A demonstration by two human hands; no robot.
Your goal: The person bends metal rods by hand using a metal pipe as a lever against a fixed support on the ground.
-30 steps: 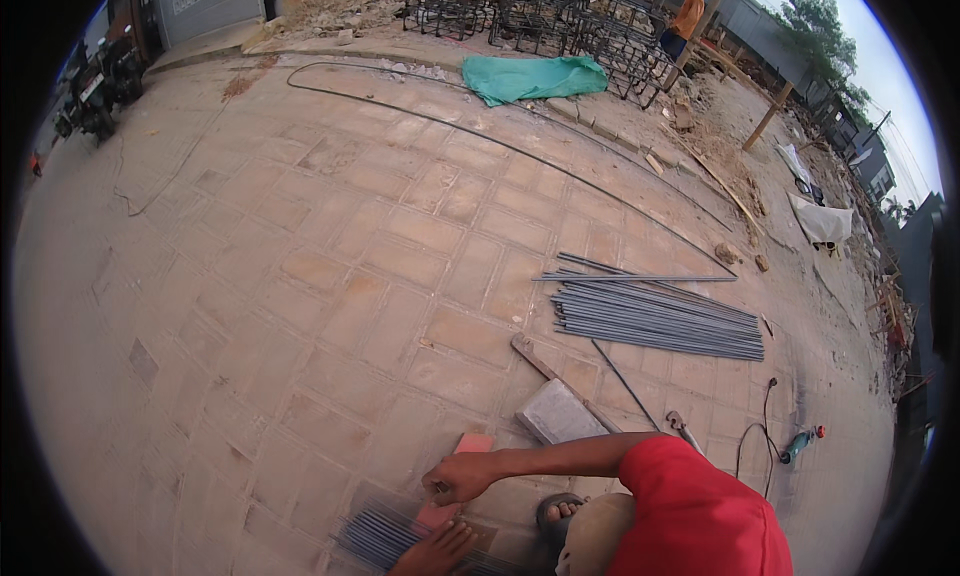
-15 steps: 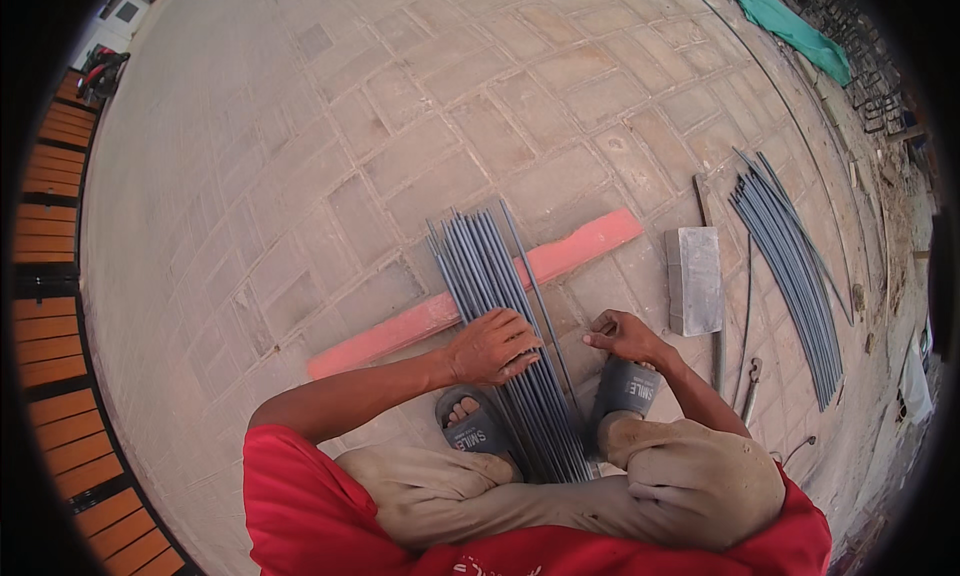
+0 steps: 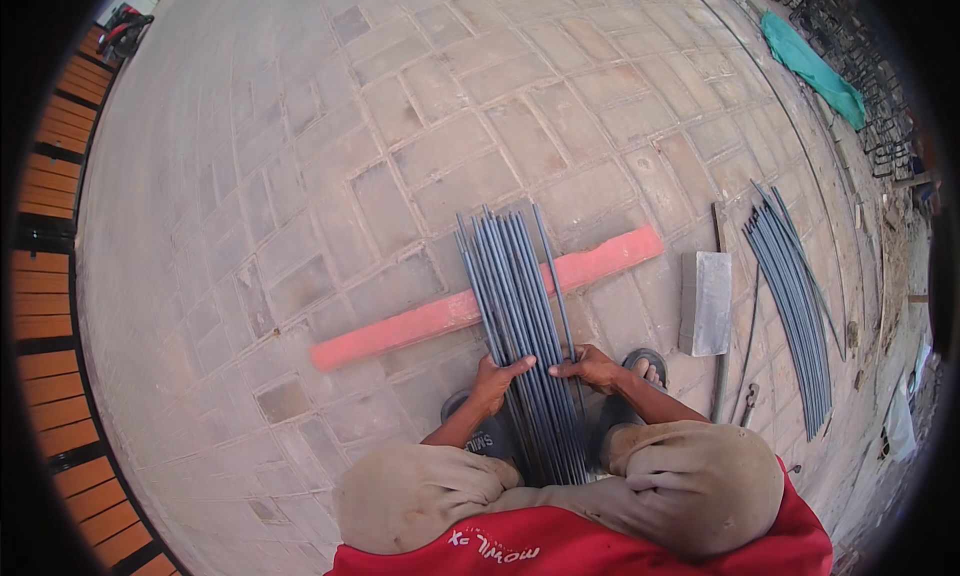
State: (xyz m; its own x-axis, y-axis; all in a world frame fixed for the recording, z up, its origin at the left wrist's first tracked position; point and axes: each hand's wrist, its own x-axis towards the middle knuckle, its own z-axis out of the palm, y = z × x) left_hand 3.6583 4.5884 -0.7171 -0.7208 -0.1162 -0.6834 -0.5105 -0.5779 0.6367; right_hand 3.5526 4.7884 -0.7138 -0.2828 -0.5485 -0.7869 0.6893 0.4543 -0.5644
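Left hand [image 3: 494, 381] and right hand [image 3: 592, 369] half-curled around the rods [image 3: 518, 311], probably keeping 'em bunched. Pink bar [image 3: 400, 329] likely props the far end.

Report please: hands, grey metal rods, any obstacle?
Left hand, right hand at opposite sides of rods. Rods across long pink bar. Possible obstacle: separate rod by right hand.

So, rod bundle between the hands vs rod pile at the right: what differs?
Support: the rod bundle crosses over the pink beam; the rod pile lies on the paving.
Contact: the bundle has the left hand and right hand at its sides; the pile has no hand on it.
Strays: the bundle has one rod apart on its right; the pile has stray rods lying askew.
Shared: slim, grey, roughly parallel rods.
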